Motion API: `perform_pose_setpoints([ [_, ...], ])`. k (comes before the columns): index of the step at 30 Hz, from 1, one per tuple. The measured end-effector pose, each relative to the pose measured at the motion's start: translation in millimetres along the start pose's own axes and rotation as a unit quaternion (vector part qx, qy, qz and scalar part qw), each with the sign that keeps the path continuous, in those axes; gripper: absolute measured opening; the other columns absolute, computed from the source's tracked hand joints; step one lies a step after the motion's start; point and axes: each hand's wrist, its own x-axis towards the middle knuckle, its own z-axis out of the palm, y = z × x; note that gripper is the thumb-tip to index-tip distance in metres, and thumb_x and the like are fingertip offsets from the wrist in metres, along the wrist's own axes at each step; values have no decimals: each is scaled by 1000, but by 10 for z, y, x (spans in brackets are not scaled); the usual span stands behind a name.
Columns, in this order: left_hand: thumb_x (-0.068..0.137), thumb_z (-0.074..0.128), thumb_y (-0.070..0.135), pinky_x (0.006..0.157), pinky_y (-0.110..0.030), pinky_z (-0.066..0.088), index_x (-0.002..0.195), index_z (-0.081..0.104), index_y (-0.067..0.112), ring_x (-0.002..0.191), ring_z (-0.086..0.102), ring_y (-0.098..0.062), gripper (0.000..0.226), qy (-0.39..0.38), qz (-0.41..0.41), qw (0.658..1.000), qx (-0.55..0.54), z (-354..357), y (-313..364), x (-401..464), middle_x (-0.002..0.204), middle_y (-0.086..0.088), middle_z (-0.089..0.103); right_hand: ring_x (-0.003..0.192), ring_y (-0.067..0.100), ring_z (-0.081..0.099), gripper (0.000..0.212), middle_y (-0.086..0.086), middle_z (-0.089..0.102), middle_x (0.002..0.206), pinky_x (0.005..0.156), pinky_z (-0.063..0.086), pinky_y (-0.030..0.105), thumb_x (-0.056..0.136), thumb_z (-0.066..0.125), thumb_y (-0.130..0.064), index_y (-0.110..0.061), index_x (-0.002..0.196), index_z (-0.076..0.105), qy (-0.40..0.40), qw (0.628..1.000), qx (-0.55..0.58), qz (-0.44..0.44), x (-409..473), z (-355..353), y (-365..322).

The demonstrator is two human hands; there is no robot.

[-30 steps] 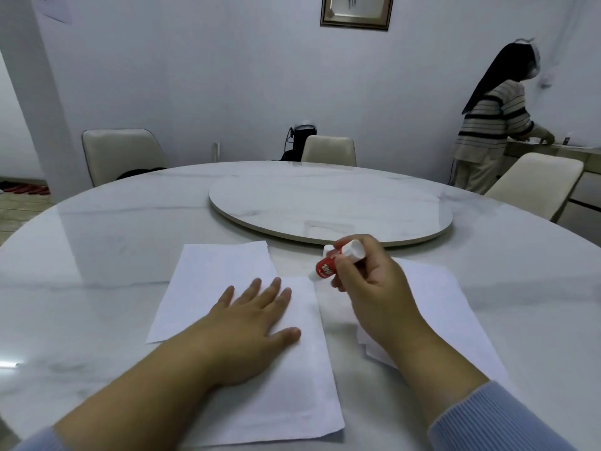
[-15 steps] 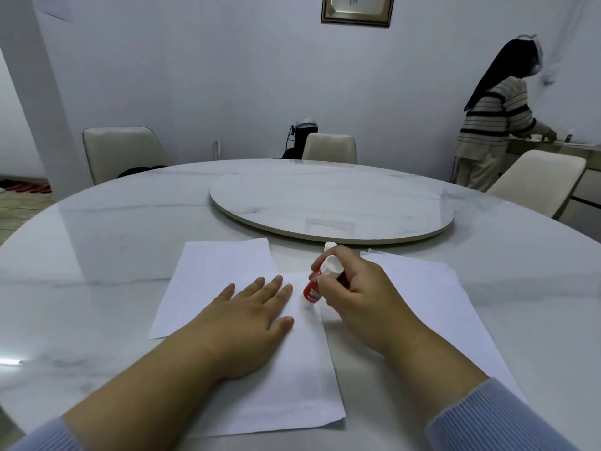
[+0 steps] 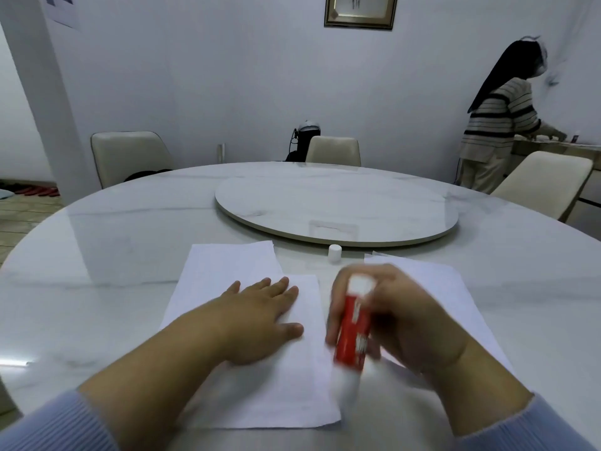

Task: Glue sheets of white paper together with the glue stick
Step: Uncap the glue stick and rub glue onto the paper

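Near the tabletop's front edge, my left hand (image 3: pixel 260 323) lies flat, fingers straight, pinning the top sheet (image 3: pixel 276 379). My right hand (image 3: pixel 400 323) grips the red glue stick (image 3: pixel 353 333), blurred, its tip down at that sheet's right edge. Cap (image 3: pixel 334 252) stands off, near the turntable (image 3: pixel 335 206). Step: spreading glue, I judge. Next: lay another sheet (image 3: pixel 455 297) from the right side squarely on.

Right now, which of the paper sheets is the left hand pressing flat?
The near-left sheet, the one overlapping the sheet behind it. The left hand lies flat on it; the right-side sheets sit under the right hand gripping the glue stick.
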Motion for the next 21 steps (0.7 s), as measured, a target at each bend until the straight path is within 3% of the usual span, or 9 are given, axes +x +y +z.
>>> perform_pose_setpoints([
  [2,97,34,42,117,-47,-14,148,2,40,145,-14,-8,61,-50,43,998,12,-140,6,3,157,19,-9,51,24,60,15,13,66,57,44,36,19,68,52,-19,-11,65,64,187,977,78,-66,23,-92,13],
  [4,97,39,29,116,-45,-16,147,8,45,144,-19,-6,60,-73,85,994,-19,-250,18,9,157,21,-10,51,21,53,22,13,65,60,43,35,21,83,45,-14,-10,70,61,332,936,73,-95,20,-172,30],
  [8,101,23,35,118,-33,-5,150,3,28,146,-10,-8,54,41,36,997,-56,-107,157,30,160,8,-7,49,17,45,21,15,56,68,51,40,29,88,44,-13,-11,74,59,476,874,-71,-60,50,-226,57],
  [11,100,22,39,119,-33,-3,150,0,30,146,-10,-8,56,13,47,999,-20,40,203,1,160,9,-10,58,20,51,18,12,60,66,60,45,36,88,47,-20,-10,79,58,469,868,-147,-70,70,-168,86],
  [14,97,39,26,118,-25,2,147,16,42,144,-2,3,57,-28,91,991,-95,-119,111,-55,157,23,2,58,14,52,13,-9,63,54,55,47,25,90,48,-15,-13,82,58,429,879,-190,-79,88,-120,115],
  [17,97,39,36,115,-21,9,145,20,45,143,10,2,52,52,69,987,-133,-123,115,-73,155,25,10,61,14,53,10,-21,66,57,63,50,33,91,49,-12,-13,85,58,379,895,-224,-72,121,-83,147],
  [21,96,30,49,116,-23,0,147,10,45,145,-1,0,54,59,76,992,-86,70,173,-77,158,21,0,77,19,64,9,-9,71,81,77,54,39,91,52,-24,-29,90,60,307,911,-272,-33,162,-80,242],
])
